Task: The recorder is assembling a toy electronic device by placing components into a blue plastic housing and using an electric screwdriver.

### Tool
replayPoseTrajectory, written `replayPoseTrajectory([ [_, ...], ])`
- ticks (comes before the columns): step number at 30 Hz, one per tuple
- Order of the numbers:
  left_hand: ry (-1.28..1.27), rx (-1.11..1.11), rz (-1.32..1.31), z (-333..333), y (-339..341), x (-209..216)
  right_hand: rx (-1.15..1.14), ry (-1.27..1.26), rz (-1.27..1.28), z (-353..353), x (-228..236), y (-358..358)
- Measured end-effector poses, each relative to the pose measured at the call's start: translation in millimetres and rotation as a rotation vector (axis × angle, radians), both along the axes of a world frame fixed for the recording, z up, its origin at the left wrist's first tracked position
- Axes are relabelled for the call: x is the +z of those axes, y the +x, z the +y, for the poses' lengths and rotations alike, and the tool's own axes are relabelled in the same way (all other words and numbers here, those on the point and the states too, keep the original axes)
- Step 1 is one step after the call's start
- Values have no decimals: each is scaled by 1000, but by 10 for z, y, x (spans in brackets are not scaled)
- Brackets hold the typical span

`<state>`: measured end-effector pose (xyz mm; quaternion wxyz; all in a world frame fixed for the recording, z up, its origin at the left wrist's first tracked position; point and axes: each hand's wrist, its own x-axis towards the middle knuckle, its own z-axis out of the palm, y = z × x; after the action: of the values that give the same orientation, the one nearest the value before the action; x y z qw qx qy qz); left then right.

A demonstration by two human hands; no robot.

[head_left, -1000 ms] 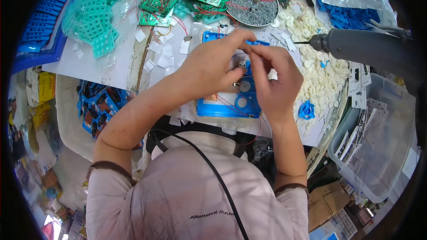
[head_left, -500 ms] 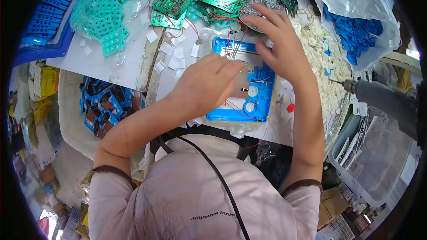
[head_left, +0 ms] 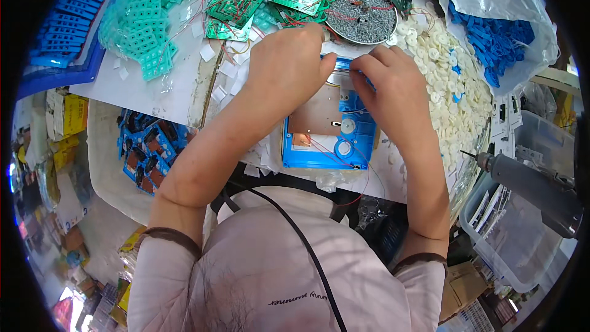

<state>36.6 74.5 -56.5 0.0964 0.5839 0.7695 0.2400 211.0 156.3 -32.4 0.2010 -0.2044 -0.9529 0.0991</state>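
Note:
A blue plastic casing (head_left: 329, 160) lies on the worktable in front of me, with a brown circuit board (head_left: 315, 112) inside it. Thin red wires (head_left: 319, 146) run from the board across a round ring in the casing. My left hand (head_left: 287, 64) is curled over the casing's far left part; its fingertips are mostly hidden behind the hand. At the far right edge of the casing, my right hand (head_left: 393, 83) pinches what look like thin wires, with thumb and forefinger close together.
Green circuit boards (head_left: 236, 1) and a round dish of small metal screws (head_left: 361, 15) lie beyond the casing. White round parts (head_left: 439, 80) are heaped on the right, near a power screwdriver (head_left: 528, 187). A bin (head_left: 110, 172) of blue assemblies stands left.
My left hand has moved away from me, off the brown board, uncovering it. My right hand has come down and closed its fingers near the casing's far edge.

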Motion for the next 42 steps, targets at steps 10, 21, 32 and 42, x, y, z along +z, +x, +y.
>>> replayPoseTrajectory([
  [10,66,-46,-95,-3,-24,46,-64,27,-214,-240,38,15],
  [21,150,-495,-247,-57,-51,30,-33,-216,-164,-520,98,271],
  [32,77,-681,-57,-14,-29,70,-176,-224,24,-620,3,377],
  [42,28,-794,165,32,47,130,-105,-290,36,-668,-18,380],
])
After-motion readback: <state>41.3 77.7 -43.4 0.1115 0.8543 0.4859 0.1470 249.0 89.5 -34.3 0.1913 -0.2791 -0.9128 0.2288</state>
